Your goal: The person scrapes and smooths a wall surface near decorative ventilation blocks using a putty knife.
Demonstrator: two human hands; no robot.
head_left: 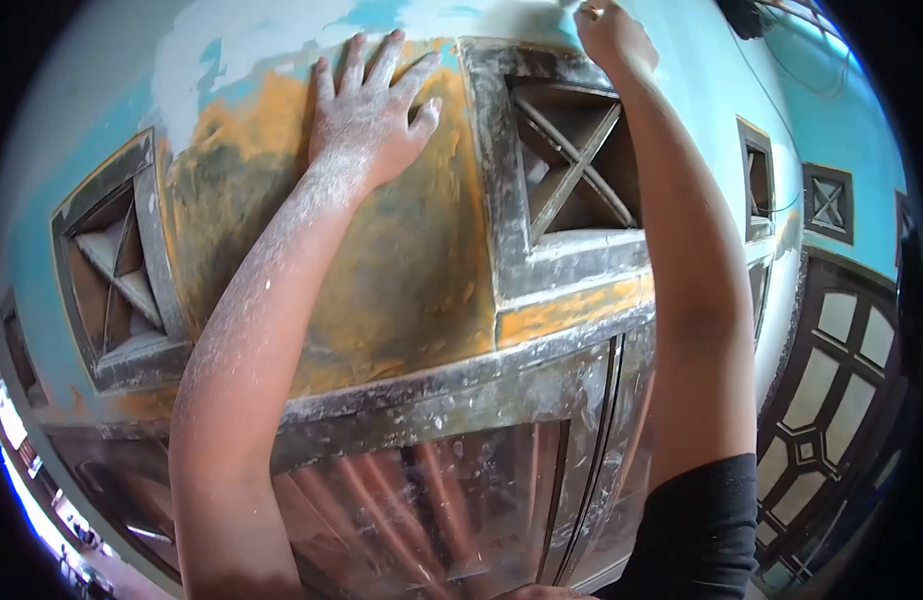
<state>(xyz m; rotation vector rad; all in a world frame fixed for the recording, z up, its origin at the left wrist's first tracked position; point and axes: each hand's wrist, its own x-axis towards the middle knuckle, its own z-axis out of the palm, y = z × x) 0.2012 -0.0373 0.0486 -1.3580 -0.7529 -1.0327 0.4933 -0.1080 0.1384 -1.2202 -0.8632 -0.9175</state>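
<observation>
My left hand, dusted with white powder up the forearm, lies against the wall with its fingers spread. That stretch of wall is patchy orange and dark brown, with blue paint and white filler above it. At the top edge my right hand is closed in front of the wall, above a dark-framed vent opening with crossed bars. Whatever its fingers grip is mostly cut off by the frame's edge and cannot be made out.
A second crossed vent sits to the left. Below runs a dusty wooden ledge over a glass window with reddish curtains behind. At right stands a dark panelled door with light panes; wires hang above.
</observation>
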